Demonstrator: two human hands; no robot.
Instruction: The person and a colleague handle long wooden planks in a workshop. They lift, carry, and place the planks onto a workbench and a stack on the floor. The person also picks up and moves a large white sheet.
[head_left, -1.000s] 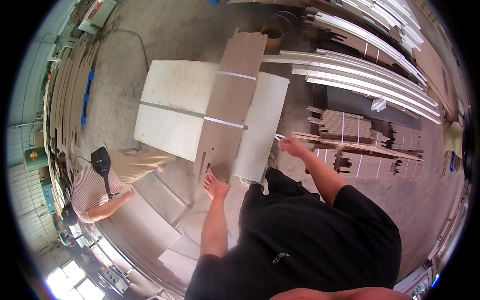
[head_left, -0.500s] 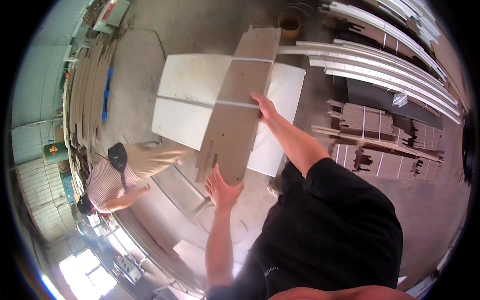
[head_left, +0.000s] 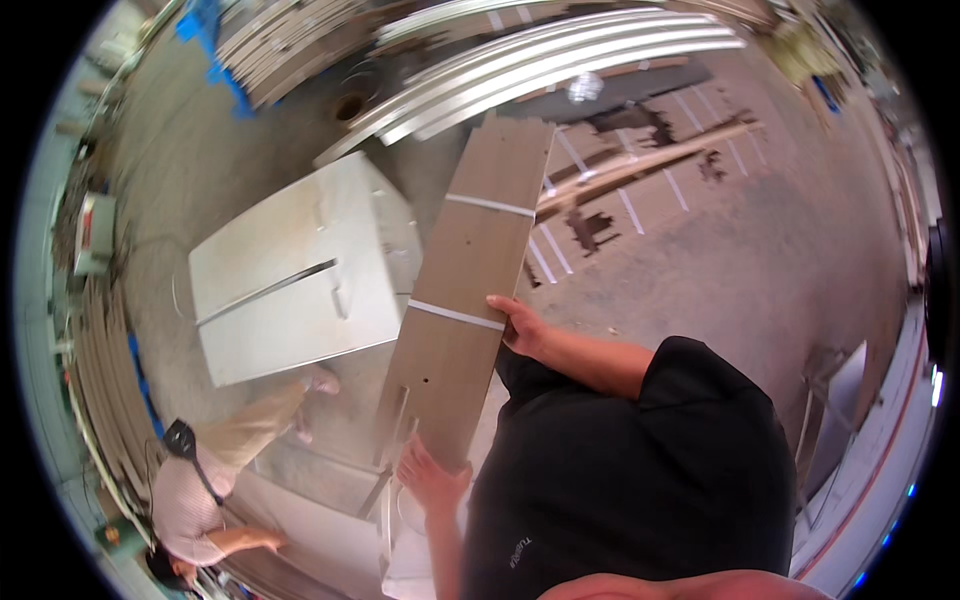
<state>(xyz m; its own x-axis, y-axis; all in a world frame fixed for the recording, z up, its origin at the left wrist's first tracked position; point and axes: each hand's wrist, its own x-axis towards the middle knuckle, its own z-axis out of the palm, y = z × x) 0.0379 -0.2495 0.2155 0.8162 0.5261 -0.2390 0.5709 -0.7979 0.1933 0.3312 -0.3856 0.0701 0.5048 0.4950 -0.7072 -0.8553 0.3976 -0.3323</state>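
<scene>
A long, flat bundle of brown strips or boards with uneven ends is held out in front of me, slanting up and away. Two white straps cross it. My right hand grips its right edge just below the nearer strap, thumb on top and fingers hidden underneath. At the near end, my left hand holds the bottom of the bundle, somewhat blurred; part of its grip is out of sight.
A large white two-door box with handles lies on the floor to the left. Beyond the bundle are strapped brown stacks and long white bars. A co-worker in a striped top bends at the lower left, beside a long pale panel.
My view has turned right, and the bundle has swung away from above the white box toward the strapped stacks. Both hands keep hold of it. The co-worker's arm now reaches toward the pale panel.
</scene>
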